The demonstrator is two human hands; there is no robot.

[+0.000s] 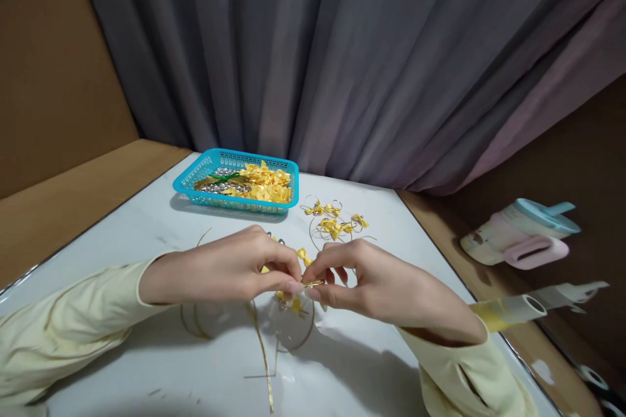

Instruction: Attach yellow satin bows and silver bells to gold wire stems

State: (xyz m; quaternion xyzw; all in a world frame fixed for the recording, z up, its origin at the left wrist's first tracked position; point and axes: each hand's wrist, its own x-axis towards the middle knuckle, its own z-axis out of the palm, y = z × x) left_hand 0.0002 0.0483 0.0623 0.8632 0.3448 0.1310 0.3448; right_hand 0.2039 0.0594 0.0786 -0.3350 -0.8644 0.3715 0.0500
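Note:
Over the middle of the table, my left hand point(244, 267) and my right hand point(364, 280) meet fingertip to fingertip. Both are closed in a pinch on a thin gold cord point(313, 284). Just below the fingertips is a small yellow ribbon bow point(295, 305) with a loop of cord around it. Another yellow bow point(304, 256) shows behind the fingers. A length of gold cord point(264, 345) hangs or lies below my left hand; I cannot tell which. My fingers hide the exact point where the cord is held.
A blue plastic basket point(286, 210) at the back of the white table point(205, 378) holds yellow bows, silver beads and tied gold cords. Corded bows point(331, 228) lie right of it. On the right stand a tumbler point(499, 234) and a bottle point(513, 313). A grey curtain point(293, 52) hangs behind.

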